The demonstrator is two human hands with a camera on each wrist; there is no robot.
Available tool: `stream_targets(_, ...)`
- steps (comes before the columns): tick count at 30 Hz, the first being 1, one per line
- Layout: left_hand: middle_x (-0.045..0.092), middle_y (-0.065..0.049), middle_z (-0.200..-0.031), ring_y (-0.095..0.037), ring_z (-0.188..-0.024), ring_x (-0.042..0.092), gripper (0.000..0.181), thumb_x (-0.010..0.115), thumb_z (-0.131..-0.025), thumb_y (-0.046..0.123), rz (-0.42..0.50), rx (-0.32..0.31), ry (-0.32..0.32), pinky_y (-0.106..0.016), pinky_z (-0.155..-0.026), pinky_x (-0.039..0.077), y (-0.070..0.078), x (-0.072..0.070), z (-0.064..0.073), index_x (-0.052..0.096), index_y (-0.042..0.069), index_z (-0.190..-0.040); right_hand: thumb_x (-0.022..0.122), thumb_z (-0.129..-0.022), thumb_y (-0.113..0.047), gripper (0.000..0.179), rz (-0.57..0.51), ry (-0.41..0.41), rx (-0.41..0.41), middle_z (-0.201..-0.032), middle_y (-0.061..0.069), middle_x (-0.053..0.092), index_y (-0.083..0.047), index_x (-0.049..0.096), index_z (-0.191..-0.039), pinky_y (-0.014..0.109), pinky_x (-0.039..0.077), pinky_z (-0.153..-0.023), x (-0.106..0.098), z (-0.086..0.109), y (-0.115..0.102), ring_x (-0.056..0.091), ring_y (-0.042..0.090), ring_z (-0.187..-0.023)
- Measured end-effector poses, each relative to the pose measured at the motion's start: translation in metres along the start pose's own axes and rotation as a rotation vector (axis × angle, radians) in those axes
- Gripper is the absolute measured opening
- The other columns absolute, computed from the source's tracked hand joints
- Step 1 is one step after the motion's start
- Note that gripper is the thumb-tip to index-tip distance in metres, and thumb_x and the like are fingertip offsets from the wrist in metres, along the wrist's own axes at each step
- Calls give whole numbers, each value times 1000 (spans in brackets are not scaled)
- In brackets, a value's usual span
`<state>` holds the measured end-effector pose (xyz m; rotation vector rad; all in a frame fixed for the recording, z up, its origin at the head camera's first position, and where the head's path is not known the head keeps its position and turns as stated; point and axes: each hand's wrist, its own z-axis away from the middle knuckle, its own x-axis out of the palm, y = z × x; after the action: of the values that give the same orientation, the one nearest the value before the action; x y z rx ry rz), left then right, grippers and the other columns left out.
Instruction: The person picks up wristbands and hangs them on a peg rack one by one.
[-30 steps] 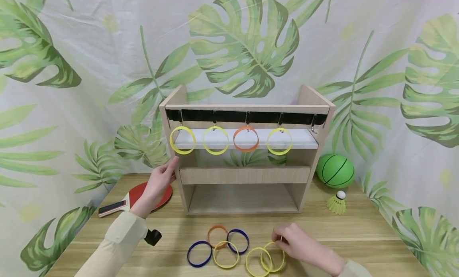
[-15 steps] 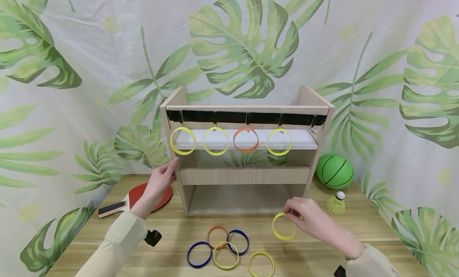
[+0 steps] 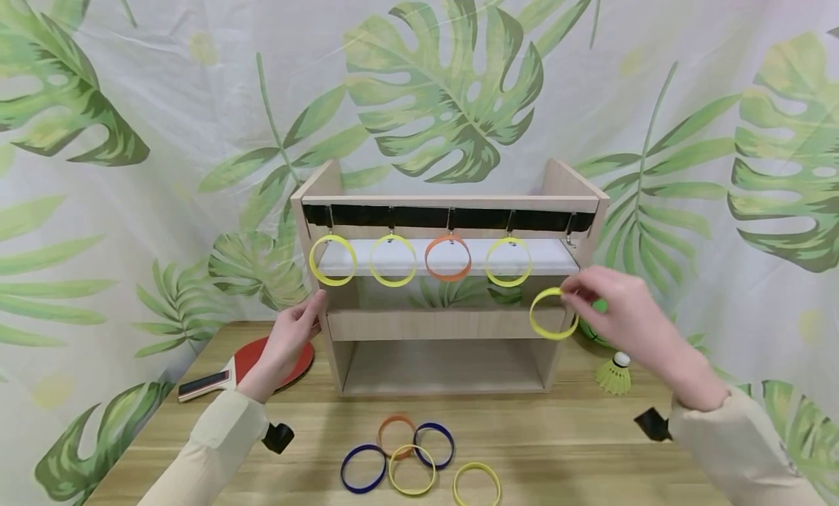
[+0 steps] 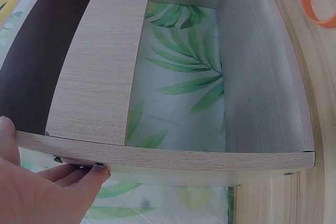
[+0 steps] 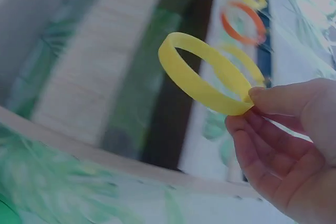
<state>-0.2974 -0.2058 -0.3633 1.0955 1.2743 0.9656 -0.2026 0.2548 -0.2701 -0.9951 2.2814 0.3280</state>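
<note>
My right hand pinches a yellow wristband between thumb and fingertips. It holds the band up in front of the right side of a wooden shelf, below the rightmost metal hook. My left hand grips the shelf's left side panel, thumb at the front edge and fingers on the outer face. From the black strip hang a yellow band, another yellow band, an orange band and a further yellow band, each on its own hook.
Before the shelf lie an orange band, two blue bands and a yellow band, partly overlapping, with another yellow band apart. A table tennis bat lies left; a green ball and shuttlecock stand right.
My right hand has lifted one yellow wristband off the table, from beside another, and carried it up and right to the shelf. The left hand has stayed on the side panel.
</note>
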Motion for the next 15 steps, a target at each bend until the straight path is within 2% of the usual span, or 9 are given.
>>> stream_targets(6, 20, -16, -164, -31, -150, 28, 84, 43, -99, 62, -4, 10, 0, -43, -122, 33, 1, -1, 0, 25, 1, -155, 79, -73, 13, 23, 101, 82, 15, -84, 6, 73, 0, 72, -90, 3, 49, -69, -24, -24, 8, 66, 14, -69)
stream_targets(15, 19, -15, -165, -31, -151, 27, 79, 43, -100, 58, 13, 2, 0, -44, -122, 32, 0, 0, 1, 28, 2, -154, 77, -79, 8, 15, 137, 88, 80, -84, 8, 73, -1, 72, -90, 1, 45, -68, -25, -35, 26, 67, 20, -69)
